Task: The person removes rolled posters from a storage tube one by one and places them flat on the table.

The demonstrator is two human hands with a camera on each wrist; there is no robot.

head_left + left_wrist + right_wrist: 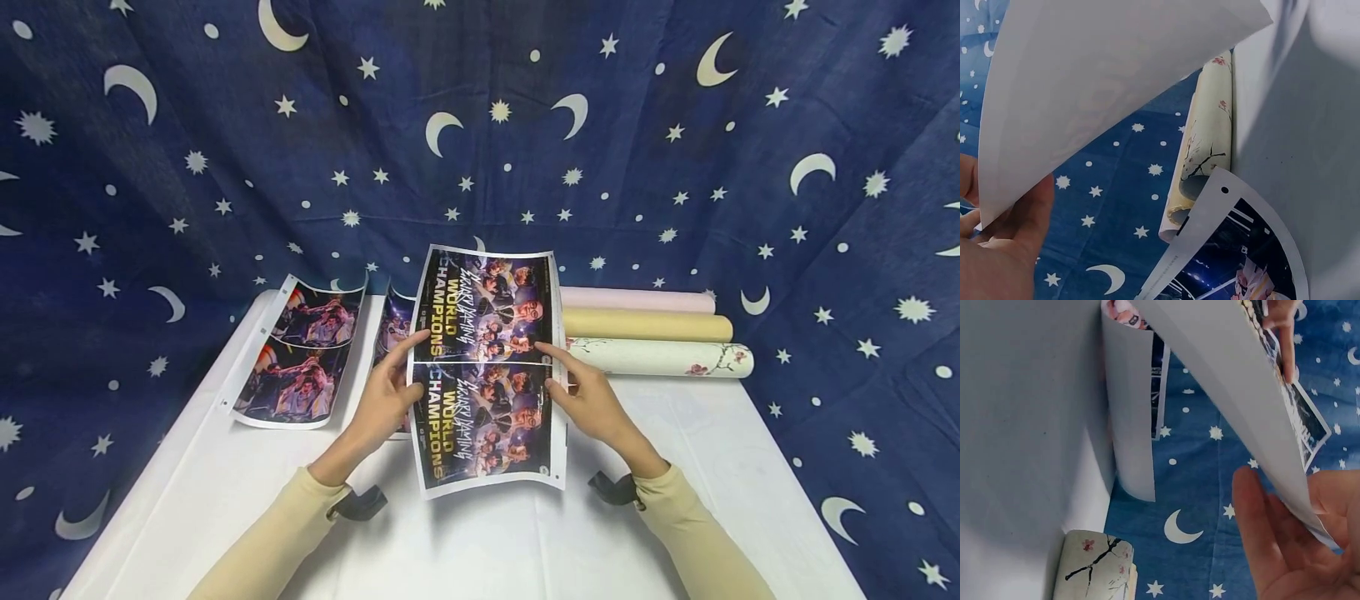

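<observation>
A glossy poster sheet is held up over the table, carrying the same "World Champions" team picture twice inside a white border. My left hand pinches its left edge, thumb and fingers on either side of the paper. At the opposite edge my right hand grips it the same way. Both wrist views show the sheet's plain white back, and its lower end curves slightly. Behind it, partly hidden, lies a second printed sheet. Left of that rests another double-picture poster with curled edges.
Three rolls lie at the back right: a pink roll, a yellow roll and a white roll with blossom branches. Their left ends are behind the held sheet. A white cloth covers the table. A blue moon-and-star curtain hangs behind.
</observation>
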